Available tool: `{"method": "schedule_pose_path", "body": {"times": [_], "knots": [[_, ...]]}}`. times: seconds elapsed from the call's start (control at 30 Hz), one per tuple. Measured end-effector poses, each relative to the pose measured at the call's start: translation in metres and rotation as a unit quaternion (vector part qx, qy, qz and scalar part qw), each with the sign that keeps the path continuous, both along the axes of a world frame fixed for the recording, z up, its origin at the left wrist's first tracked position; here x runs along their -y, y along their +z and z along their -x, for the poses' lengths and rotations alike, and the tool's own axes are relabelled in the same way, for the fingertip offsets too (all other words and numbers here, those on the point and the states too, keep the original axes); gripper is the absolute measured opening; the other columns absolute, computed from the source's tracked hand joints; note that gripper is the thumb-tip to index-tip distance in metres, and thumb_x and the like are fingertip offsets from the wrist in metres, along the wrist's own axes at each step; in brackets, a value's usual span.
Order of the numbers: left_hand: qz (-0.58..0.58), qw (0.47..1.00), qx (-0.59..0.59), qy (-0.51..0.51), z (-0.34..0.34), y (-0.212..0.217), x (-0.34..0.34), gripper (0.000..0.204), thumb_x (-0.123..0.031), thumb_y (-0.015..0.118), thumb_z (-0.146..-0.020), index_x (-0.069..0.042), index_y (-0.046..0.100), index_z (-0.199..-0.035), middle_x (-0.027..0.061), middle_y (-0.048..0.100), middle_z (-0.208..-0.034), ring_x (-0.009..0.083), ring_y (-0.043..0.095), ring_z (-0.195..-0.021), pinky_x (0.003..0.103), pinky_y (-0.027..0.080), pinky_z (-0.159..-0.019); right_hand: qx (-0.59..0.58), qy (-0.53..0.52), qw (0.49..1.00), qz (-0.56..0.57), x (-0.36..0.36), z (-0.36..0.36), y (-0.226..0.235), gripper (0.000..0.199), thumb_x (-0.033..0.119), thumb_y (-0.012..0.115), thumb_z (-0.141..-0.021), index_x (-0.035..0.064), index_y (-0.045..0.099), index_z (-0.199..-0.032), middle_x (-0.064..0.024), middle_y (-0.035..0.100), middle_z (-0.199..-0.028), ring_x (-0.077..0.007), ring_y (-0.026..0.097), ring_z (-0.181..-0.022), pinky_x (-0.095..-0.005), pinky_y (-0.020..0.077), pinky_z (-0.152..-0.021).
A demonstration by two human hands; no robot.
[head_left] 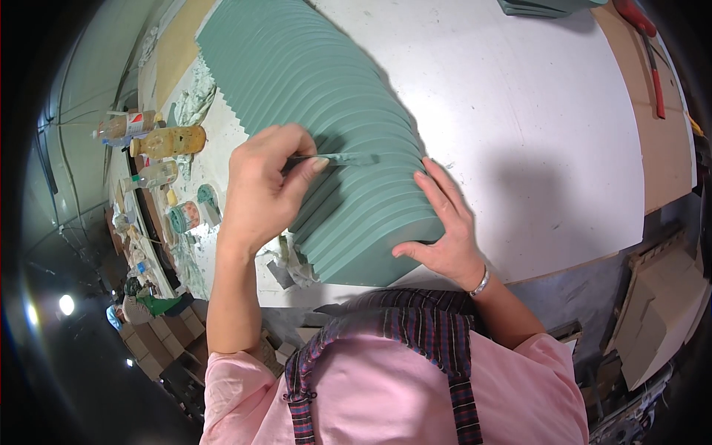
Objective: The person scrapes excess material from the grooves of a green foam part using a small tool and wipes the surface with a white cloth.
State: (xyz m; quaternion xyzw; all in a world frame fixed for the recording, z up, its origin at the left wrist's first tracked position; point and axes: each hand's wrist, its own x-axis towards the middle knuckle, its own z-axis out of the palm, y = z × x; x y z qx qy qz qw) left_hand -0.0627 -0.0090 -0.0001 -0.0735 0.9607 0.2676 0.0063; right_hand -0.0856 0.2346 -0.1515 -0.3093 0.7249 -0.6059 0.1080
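Remotely, I see my left hand pinching a thin tool over green sheets (right hand touching them, wide).

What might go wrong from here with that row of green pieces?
1. The green pieces overlap in one long row; a push from the right hand, spread along the near end, might slide them out of line.
2. The thin tool pinched in the left hand reaches over the pieces; a slip could smear or scratch one.
3. A small jar stands left of the left forearm; a wide swing might knock it.
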Motion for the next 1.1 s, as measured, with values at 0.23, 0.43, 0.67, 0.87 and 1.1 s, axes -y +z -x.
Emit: {"method": "schedule_pose_path", "body": {"times": [0.23, 0.43, 0.67, 0.87, 1.1], "knots": [[-0.084, 0.992, 0.02, 0.088, -0.027, 0.008, 0.013, 0.02, -0.005, 0.074, -0.082, 0.001, 0.055, -0.078, 0.0067, 0.052, -0.068, 0.0164, 0.047, -0.062, 0.03, 0.039, -0.057, 0.006, 0.001, 1.0, 0.007, 0.0, 0.001, 0.002, 0.103, 0.04, 0.096, -0.05, 0.0086, 0.056, -0.14, -0.0211, 0.047, -0.15, -0.0399, 0.055, -0.129, -0.045, 0.0501, -0.104], [-0.096, 0.991, 0.021, 0.087, -0.055, 0.01, 0.007, 0.026, -0.015, 0.073, -0.088, -0.002, 0.053, -0.078, -0.0009, 0.049, -0.069, 0.0092, 0.041, -0.065, 0.026, 0.033, -0.058, 0.005, 0.007, 1.0, 0.008, 0.0, 0.001, 0.002, 0.102, 0.038, 0.096, -0.051, 0.0074, 0.056, -0.14, -0.0212, 0.046, -0.15, -0.04, 0.055, -0.13, -0.0449, 0.0506, -0.103], [-0.133, 0.985, 0.004, 0.107, -0.071, 0.002, -0.002, 0.026, -0.016, 0.074, -0.087, -0.002, 0.054, -0.077, 0.0009, 0.05, -0.069, 0.011, 0.042, -0.065, 0.027, 0.034, -0.059, 0.003, 0.006, 1.0, -0.005, 0.001, 0.001, 0.004, 0.1, 0.038, 0.095, -0.052, 0.0048, 0.057, -0.138, -0.0212, 0.047, -0.15, -0.0405, 0.055, -0.128, -0.0456, 0.0494, -0.103], [-0.158, 0.971, -0.017, 0.181, -0.081, 0.003, 0.002, 0.025, -0.015, 0.074, -0.087, -0.001, 0.055, -0.077, 0.0029, 0.054, -0.069, 0.0122, 0.046, -0.064, 0.027, 0.038, -0.058, 0.001, 0.01, 1.0, -0.012, 0.0, 0.003, 0.006, 0.1, 0.039, 0.095, -0.053, 0.002, 0.057, -0.137, -0.0217, 0.047, -0.149, -0.0408, 0.055, -0.128, -0.0453, 0.0489, -0.104], [-0.169, 0.958, -0.065, 0.223, -0.089, -0.004, 0.017, 0.023, -0.012, 0.072, -0.09, -0.002, 0.054, -0.08, -0.0007, 0.053, -0.069, 0.0082, 0.045, -0.065, 0.024, 0.037, -0.06, 0.001, 0.02, 0.999, -0.027, -0.001, 0.003, 0.007, 0.1, 0.038, 0.096, -0.054, 0.0013, 0.056, -0.138, -0.0233, 0.046, -0.15, -0.0408, 0.054, -0.13, -0.0459, 0.0483, -0.104]]}}
